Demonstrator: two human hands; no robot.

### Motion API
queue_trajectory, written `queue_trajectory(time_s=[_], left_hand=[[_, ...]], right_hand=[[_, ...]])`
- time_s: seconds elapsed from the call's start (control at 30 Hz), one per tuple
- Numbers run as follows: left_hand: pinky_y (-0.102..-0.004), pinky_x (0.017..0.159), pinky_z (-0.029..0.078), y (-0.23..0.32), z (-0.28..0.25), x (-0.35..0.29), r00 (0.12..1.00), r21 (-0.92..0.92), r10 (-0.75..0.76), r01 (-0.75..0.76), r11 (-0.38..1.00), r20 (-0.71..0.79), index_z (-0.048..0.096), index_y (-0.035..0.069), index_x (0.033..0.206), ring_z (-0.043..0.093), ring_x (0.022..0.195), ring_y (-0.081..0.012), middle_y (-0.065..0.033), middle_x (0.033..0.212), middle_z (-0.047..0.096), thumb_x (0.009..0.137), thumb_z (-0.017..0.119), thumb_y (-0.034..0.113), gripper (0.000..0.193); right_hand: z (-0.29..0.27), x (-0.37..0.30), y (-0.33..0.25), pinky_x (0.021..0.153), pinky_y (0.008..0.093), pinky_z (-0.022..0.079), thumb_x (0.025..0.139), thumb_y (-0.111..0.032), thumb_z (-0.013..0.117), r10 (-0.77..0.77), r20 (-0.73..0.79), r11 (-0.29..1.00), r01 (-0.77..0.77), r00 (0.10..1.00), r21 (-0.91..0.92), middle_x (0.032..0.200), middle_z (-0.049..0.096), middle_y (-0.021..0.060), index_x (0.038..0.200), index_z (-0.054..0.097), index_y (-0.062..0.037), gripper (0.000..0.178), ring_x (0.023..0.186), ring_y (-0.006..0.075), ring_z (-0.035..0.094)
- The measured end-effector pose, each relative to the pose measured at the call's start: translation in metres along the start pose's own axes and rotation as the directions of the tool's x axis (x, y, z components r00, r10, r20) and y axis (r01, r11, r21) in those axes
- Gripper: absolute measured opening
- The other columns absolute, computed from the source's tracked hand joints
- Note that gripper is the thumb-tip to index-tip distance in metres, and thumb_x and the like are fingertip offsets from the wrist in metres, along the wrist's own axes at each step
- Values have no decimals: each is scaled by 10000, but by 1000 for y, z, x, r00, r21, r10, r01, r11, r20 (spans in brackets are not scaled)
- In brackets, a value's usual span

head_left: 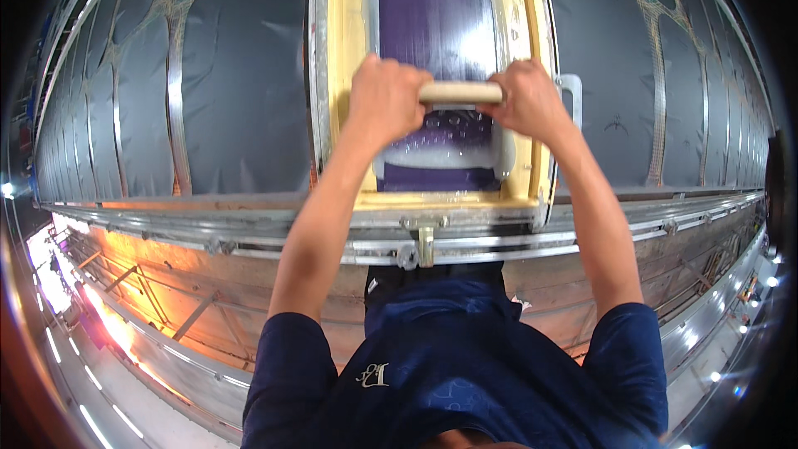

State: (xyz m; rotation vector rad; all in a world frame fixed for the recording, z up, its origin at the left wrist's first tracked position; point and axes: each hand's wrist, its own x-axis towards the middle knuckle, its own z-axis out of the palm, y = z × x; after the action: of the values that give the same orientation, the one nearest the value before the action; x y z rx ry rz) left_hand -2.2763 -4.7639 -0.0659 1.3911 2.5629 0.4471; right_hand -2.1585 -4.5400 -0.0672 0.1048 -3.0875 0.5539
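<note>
My left hand [386, 96] and my right hand [528, 98] are both closed around the pale wooden handle of a squeegee [461, 92], one at each end. The squeegee lies crosswise over the purple mesh of a printing screen [434, 17]. A glossy, translucent paste with bubbles [440, 155] spreads on the mesh on the near side of the handle. Yellowish edging and a metal border make up the screen's frame [341, 12]. The squeegee's blade is mostly hidden beneath the handle and my hands.
Dark grey sheets [241, 75] cover the long table on both sides of the frame. A metal handle [573, 98] juts from the frame's right side. Metal rails [532, 251] run along the near table edge, with a small bracket [426, 245] at the frame's front.
</note>
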Motion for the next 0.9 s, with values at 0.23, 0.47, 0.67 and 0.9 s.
queue_trajectory(time_s=[0.23,0.47,0.67,0.9], left_hand=[[-375,804,436,39,15,-79,999,-74,12,-10,997,39,763,163,875,655,767,-206,0,770,712,731,823,199,160],[-404,780,453,-31,-27,70,999,25,52,-52,998,-6,768,138,912,690,766,-273,-60,788,727,716,845,249,238],[-473,832,550,-112,-65,253,995,148,9,6,989,-103,792,146,1023,715,877,-369,-166,840,743,676,889,338,409],[-447,907,566,-154,-66,331,994,73,-100,96,993,52,775,190,1143,723,992,-340,-128,1024,767,660,893,377,531]], right_hand=[[5,-73,-46,872,394,453,723,-237,846,18,83,999,-21,996,35,689,651,74,821,733,-95,206,811,258,638],[-33,68,34,846,442,508,724,-303,865,61,96,991,-48,994,-127,694,667,152,855,758,-88,273,785,341,665],[-63,236,155,794,481,568,719,-373,846,35,29,997,-33,999,-72,790,726,196,874,759,-72,349,815,406,716],[-67,308,205,787,443,563,722,-327,851,0,145,991,-19,989,133,850,747,192,981,769,-31,402,833,379,720]])
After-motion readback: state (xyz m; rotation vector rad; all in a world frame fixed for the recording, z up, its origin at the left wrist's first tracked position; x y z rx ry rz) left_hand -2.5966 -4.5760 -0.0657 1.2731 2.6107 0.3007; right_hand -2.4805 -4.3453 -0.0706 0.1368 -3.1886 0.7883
